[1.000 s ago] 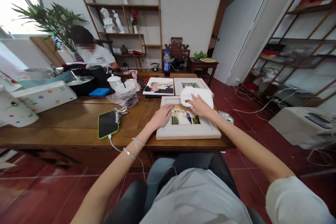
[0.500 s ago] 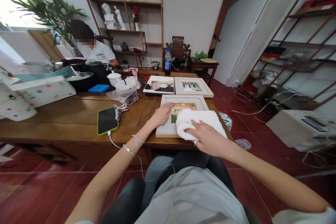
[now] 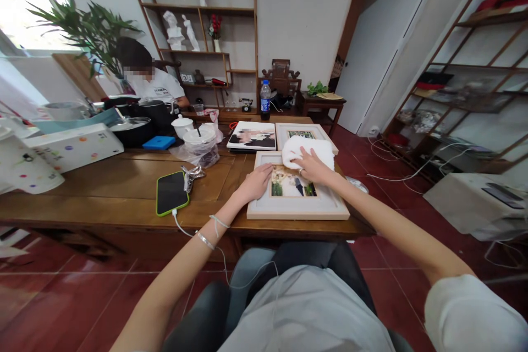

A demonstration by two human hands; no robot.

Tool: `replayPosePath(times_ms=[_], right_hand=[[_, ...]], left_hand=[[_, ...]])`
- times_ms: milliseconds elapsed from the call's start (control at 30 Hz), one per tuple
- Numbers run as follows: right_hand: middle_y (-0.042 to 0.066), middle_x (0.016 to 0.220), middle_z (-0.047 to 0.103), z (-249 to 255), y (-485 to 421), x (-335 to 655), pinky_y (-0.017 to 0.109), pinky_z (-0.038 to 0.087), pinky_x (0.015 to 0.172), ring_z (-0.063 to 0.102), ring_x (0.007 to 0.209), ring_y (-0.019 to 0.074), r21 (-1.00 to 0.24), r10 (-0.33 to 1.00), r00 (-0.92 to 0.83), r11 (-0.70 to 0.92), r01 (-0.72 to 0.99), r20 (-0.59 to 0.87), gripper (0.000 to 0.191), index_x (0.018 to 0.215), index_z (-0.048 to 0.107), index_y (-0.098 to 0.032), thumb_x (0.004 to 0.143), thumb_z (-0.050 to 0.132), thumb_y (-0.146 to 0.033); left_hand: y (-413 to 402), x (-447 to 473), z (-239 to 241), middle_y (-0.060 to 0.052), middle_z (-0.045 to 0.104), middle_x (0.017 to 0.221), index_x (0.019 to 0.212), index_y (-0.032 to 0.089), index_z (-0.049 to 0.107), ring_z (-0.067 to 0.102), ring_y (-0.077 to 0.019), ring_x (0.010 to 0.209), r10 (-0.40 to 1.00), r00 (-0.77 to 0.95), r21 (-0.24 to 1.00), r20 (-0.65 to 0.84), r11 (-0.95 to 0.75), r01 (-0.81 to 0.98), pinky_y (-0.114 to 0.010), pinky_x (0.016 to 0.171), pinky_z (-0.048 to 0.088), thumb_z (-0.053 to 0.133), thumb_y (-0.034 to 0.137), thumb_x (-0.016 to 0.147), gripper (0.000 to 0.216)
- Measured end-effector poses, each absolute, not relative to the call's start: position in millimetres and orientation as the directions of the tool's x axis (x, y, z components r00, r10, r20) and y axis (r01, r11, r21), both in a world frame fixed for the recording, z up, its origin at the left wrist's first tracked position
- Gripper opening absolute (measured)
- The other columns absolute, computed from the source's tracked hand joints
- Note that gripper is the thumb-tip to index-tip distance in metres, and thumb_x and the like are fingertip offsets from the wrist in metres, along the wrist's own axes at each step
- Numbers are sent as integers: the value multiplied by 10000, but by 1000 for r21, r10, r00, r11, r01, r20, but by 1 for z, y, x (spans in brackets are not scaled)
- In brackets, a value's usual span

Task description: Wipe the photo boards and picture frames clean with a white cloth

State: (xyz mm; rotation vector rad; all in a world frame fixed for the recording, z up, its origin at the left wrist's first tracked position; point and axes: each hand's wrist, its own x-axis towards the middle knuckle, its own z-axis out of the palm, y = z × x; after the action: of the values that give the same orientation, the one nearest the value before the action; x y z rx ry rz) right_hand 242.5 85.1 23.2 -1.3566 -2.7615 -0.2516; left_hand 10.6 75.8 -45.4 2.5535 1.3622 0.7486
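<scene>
A picture frame (image 3: 297, 214) with a pale wooden rim and a wide white mount lies flat near the table's front edge, a photo (image 3: 284, 186) in its middle. My left hand (image 3: 256, 182) rests on the frame's left side, fingers stretched out flat. My right hand (image 3: 314, 167) presses a white towel (image 3: 319, 147) against the frame's far right part, its fingers dug into the cloth. The towel hides the frame's far right corner and overlaps the near part of a second framed photo (image 3: 284, 131) behind it.
Left of the frames lie a photo book (image 3: 252, 136) and a charging phone (image 3: 172, 192). A bottle (image 3: 264, 102) stands behind. Pots (image 3: 132, 131), a white box (image 3: 78, 148) and a bagged cup (image 3: 200, 140) crowd the left. Another person (image 3: 165, 87) sits across the table.
My right hand has pushed the towel away from me across the frame, from its near right to its far side, uncovering more of the photo. My left hand stays on the frame.
</scene>
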Motion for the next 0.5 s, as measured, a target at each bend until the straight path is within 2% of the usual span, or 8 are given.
replayPosePath(times_ms=[100,233,400,500], right_hand=[[171,1438,422,24,67,236,600,240,1039,285,1362,360,118,775,-631,624,772,32,557,1310,502,-137,774,391,-32],[208,1246,575,38,15,234,517,365,972,467,1237,343,68,731,-675,682,728,-102,509,1286,532,-139,802,394,-63],[184,1224,590,62,-50,235,410,439,885,595,1070,298,-19,691,-701,710,704,-173,497,1237,579,-181,779,422,-65],[164,1293,552,60,-63,235,412,430,916,569,1125,290,-78,690,-710,707,703,-143,538,1254,567,-212,751,444,-65]], left_hand=[[76,11,-46,-111,447,1434,1318,148,501,384,-212,1346,811,461,356,360,-576,736,-421,1105,341,293,263,960,430],[75,12,-45,-125,444,1433,1314,121,502,383,-214,1348,812,460,349,360,-574,741,-416,1109,340,295,249,955,434],[75,12,-45,-131,463,1418,1311,116,502,394,-203,1342,798,469,332,378,-590,736,-403,1110,344,294,222,948,432],[76,12,-45,-124,469,1415,1315,128,499,399,-197,1338,792,471,328,389,-597,732,-399,1108,346,301,219,946,428]])
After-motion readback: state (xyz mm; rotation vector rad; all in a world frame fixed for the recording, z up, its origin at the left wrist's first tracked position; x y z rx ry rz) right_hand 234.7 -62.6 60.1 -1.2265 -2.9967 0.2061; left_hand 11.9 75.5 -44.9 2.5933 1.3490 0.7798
